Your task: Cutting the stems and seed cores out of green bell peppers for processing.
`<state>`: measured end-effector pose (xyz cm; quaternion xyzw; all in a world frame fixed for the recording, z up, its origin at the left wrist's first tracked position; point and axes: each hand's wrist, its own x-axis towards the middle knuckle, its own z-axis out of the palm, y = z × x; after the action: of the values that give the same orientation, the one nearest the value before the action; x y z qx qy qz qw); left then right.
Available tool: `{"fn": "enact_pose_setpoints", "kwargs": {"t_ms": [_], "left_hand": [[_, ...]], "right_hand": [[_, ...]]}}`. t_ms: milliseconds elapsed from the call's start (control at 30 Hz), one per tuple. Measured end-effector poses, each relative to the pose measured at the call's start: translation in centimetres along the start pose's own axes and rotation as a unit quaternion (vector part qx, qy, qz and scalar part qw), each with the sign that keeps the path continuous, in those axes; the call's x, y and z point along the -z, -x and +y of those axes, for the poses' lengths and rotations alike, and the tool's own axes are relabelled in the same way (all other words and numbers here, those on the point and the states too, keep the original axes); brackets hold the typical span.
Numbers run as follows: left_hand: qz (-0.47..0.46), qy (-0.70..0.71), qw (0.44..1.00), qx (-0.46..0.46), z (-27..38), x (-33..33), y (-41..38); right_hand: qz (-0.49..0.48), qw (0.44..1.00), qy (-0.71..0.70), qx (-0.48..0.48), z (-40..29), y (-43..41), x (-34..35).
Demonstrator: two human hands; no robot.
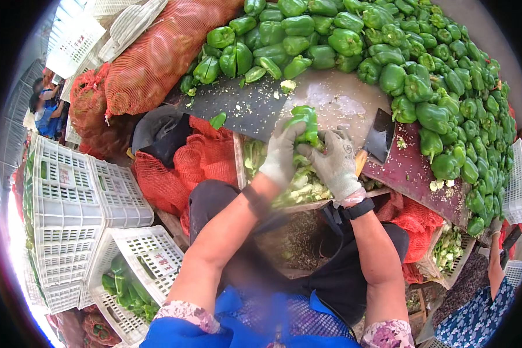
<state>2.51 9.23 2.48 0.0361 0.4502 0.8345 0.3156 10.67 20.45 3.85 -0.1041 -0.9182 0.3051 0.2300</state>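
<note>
Both my hands wear grey work gloves. My left hand [285, 150] holds a cut green bell pepper [305, 123] from its left side. Just right of it, my right hand [336, 158] has its thumb and fingertips close to the pepper's lower edge; whether they grip it cannot be told. Below both hands sits a wooden box [239, 161] of pale pepper cores and trimmings [306, 187]. A cleaver [379, 137] with a wooden handle lies on the board beside my right hand. A large heap of green bell peppers [346, 42] spreads behind the work surface [326, 95].
Seeds and scraps dot the surface. Left are red mesh sacks [156, 56] and stacked white plastic crates [69, 209]; one crate [150, 256] holds cut peppers. A co-worker's arm [496, 265] shows at the lower right, near a crate of trimmings [448, 248]. Other people [48, 108] are at far left.
</note>
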Motion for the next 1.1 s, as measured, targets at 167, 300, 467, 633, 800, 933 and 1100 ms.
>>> {"fn": "enact_pose_setpoints", "kwargs": {"t_ms": [167, 300, 467, 633, 800, 933, 1100], "left_hand": [[-0.071, -0.015, 0.994, 0.082, 0.5, -0.3, 0.5], [-0.078, -0.207, 0.975, -0.003, -0.8, 0.9, 0.1], [-0.239, -0.503, 0.802, -0.216, 0.5, 0.8, 0.3], [-0.264, -0.621, 0.699, -0.237, 1.1, 1.0, 0.1], [-0.235, -0.738, 0.534, -0.338, 2.0, 1.9, 0.6], [-0.260, -0.761, 0.535, -0.260, 0.5, 1.4, 0.8], [-0.179, -0.628, 0.692, -0.308, -6.7, 3.6, -0.5]], "right_hand": [[-0.070, 0.985, -0.137, -0.074, 1.3, 0.1, 0.9], [-0.123, 0.974, -0.153, -0.117, 1.6, 0.2, 2.6], [-0.168, 0.985, 0.033, 0.000, 3.5, 0.5, 3.1], [-0.212, 0.973, 0.086, 0.018, 2.5, -0.1, 4.1], [-0.254, 0.966, 0.036, 0.011, 2.9, -0.1, 2.6], [-0.176, 0.984, -0.033, -0.007, 1.9, 0.7, 4.2], [-0.192, 0.974, -0.077, -0.097, 4.9, 1.1, 3.5]]}}
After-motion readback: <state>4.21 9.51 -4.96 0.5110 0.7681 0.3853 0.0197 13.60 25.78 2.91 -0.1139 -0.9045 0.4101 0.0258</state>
